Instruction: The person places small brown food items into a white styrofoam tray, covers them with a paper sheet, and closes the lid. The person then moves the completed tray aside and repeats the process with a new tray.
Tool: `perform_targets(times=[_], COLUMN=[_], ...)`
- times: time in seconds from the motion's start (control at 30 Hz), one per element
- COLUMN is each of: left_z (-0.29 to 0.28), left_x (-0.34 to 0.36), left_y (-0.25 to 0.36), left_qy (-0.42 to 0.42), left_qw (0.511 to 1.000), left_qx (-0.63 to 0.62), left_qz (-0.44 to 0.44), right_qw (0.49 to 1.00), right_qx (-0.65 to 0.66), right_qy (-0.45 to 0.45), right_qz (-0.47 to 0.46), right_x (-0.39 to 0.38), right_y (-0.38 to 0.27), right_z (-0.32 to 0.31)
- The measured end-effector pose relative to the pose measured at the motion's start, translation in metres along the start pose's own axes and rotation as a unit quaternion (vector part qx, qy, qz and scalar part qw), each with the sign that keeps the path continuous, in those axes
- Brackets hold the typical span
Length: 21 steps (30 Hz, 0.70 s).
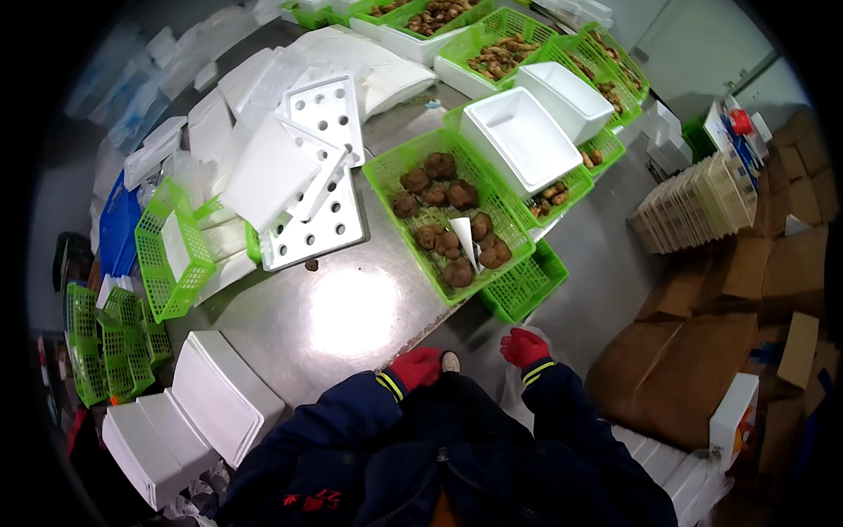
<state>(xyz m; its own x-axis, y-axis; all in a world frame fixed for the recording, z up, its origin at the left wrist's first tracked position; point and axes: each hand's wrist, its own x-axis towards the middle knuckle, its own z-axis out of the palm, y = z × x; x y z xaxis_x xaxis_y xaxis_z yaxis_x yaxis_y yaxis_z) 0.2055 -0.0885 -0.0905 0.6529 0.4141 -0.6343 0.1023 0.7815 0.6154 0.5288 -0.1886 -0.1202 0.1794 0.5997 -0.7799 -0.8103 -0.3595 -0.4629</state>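
Beyond gloved hands (415, 366), mushroom basket (386, 180)

Our red-gloved left grip (415, 366) and right grip (524, 347), navy sleeves, green mesh basket (386, 180), brown lumps (439, 165), white foam boxes (520, 140), grey steel counter (351, 307).
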Motion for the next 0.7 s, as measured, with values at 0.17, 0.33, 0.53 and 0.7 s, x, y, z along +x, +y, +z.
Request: perform_targets(times=[0.17,0.33,0.53,0.7], left_z=[0.001,0.035,0.049,0.057], left_x=[0.004,0.029,0.078,0.094], left_y=[0.012,0.042,0.045,0.044], left_qy=[0.025,0.018,0.053,0.104], left_qw=[0.983,0.838,0.707,0.677], left_qx=[0.183,0.504,0.654,0.680], left_qz=[0.008,0.209,0.262,0.261], right_qw=[0.986,0.989,0.989,0.961], right_qx=[-0.117,-0.019,-0.059,-0.219], right_qy=[0.118,0.112,0.133,0.079], right_qz=[-0.030,-0.091,-0.025,-0.152], right_x=[-0.021,-0.029,0.004,0.010], right_y=[0.077,0.081,0.071,0.033], right_z=[-0.077,-0.088,-0.133,-0.165])
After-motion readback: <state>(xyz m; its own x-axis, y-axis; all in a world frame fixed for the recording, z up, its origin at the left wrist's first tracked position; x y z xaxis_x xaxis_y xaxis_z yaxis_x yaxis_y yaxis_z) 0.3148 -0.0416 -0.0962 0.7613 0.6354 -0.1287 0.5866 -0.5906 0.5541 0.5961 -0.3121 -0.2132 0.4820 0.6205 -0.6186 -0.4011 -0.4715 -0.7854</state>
